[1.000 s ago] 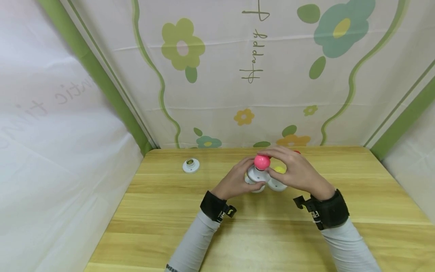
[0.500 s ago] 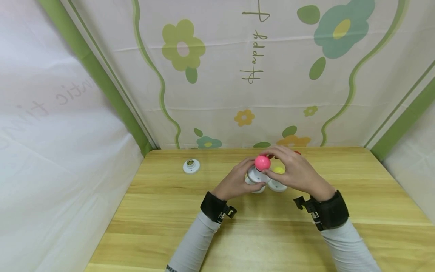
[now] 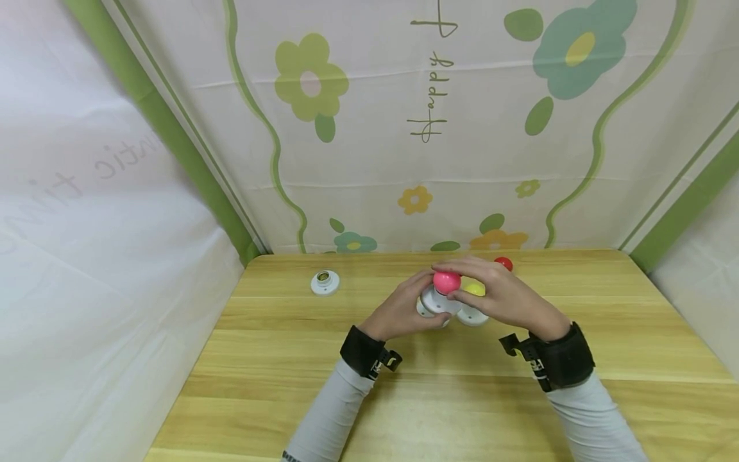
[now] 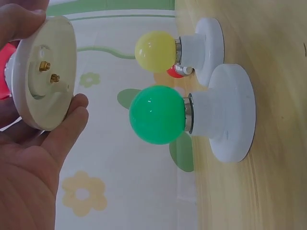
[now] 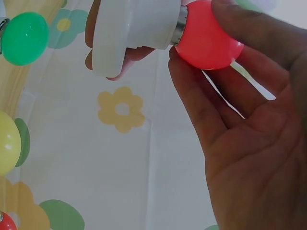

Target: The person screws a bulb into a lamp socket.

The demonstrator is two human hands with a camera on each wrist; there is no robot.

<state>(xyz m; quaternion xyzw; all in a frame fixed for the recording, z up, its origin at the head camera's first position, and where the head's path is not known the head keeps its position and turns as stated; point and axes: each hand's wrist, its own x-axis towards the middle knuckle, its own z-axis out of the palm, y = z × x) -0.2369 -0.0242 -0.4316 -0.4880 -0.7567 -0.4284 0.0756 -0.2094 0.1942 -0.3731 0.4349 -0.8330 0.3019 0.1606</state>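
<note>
My left hand (image 3: pixel 401 311) grips the rim of a white lamp socket (image 3: pixel 437 303), held up off the table and a little tilted. From the socket rises a pink light bulb (image 3: pixel 447 282), which the thumb and fingers of my right hand (image 3: pixel 505 292) hold. In the right wrist view the metal collar of the bulb (image 5: pixel 206 38) still shows at the mouth of the socket (image 5: pixel 153 24). Two brass screws are visible on the underside of the socket (image 4: pixel 64 91) in the left wrist view.
Below the hands, a green bulb (image 4: pixel 156 115) and a yellow bulb (image 4: pixel 156 51) stand in white sockets on the wooden table (image 3: pixel 277 372). A loose red bulb (image 3: pixel 504 264) lies near the back edge. Far left sits a bulbless socket (image 3: pixel 324 282). A flowered cloth (image 3: pixel 358 141) hangs behind.
My right hand's fingers have shifted round the pink bulb and its knuckles have dropped, uncovering more of the red bulb. The pink bulb sits slightly lower. My left hand has hardly moved.
</note>
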